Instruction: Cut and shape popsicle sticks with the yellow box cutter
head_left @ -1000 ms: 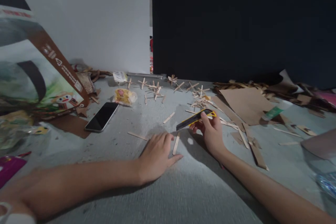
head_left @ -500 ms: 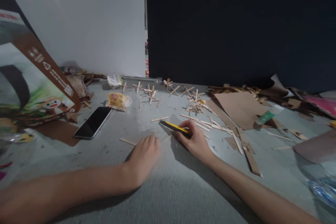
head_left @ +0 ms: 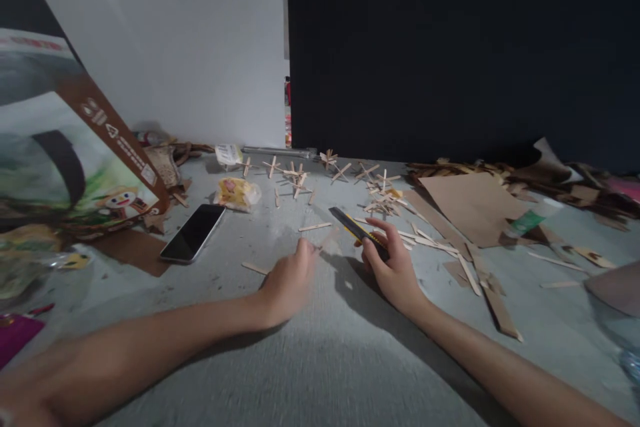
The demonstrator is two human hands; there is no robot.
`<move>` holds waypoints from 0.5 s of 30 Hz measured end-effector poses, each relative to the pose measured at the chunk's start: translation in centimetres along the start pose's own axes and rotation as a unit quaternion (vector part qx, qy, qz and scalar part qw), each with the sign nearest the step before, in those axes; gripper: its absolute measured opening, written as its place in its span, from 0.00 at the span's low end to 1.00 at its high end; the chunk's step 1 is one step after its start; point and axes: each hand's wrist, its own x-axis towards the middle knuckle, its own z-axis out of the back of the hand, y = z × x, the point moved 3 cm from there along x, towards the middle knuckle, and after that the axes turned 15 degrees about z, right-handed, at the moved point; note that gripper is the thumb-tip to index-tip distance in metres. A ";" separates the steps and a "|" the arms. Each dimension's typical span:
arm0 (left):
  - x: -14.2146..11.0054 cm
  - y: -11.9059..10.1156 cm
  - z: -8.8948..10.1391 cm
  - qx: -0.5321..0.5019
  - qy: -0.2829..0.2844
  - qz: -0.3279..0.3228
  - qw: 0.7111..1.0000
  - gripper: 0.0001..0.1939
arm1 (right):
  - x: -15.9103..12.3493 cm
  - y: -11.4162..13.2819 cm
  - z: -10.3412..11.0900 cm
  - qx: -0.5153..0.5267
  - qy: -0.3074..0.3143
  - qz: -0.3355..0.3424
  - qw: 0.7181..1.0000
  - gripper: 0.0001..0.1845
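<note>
My left hand [head_left: 290, 283] is closed, pinching a wooden craft stick [head_left: 329, 238] that points up to the right and is smeared by motion. Opposite it, my right hand [head_left: 393, 263] grips a black and yellow utility knife [head_left: 357, 228], its tip pointing up and left. I cannot make out whether its blade is out. A loose stick [head_left: 315, 227] lies just beyond my left hand, and a short stick [head_left: 254, 269] lies beside its wrist. Behind the knife, more flat sticks [head_left: 430, 242] are scattered.
Crossed-stick pieces [head_left: 299, 180] stand along the back of the grey table [head_left: 300, 373]. To the left are a phone [head_left: 194, 232], a yellow packet [head_left: 237, 193] and a large printed bag [head_left: 75, 147]. Cardboard [head_left: 467, 207] and a glue tube [head_left: 533, 218] lie at the right.
My left hand has lifted from lying over the stick on the table and now pinches it. In my right hand the knife has been turned, its tip swinging upward.
</note>
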 end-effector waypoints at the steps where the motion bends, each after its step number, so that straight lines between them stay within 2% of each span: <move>1: 0.2 0.1 0.0 -0.046 -0.003 0.004 0.999 0.09 | -0.2 0.3 0.1 0.001 -0.005 0.022 1.000 0.21; 4: 0.5 0.3 0.1 -0.130 0.001 0.006 0.991 0.09 | -1.1 1.6 0.0 -0.008 0.017 0.085 0.996 0.24; 8: 0.2 0.1 0.1 -0.113 0.006 0.012 0.994 0.08 | -2.1 2.6 -0.9 -0.045 0.115 0.112 0.986 0.25; 11: -0.4 -0.2 0.0 -0.054 0.020 0.002 0.998 0.07 | -2.0 2.9 -1.4 -0.039 0.143 0.090 0.985 0.18; 15: -1.1 -0.6 -0.5 0.061 0.033 -0.036 0.997 0.09 | -1.6 3.0 -1.6 -0.013 0.100 0.018 0.995 0.12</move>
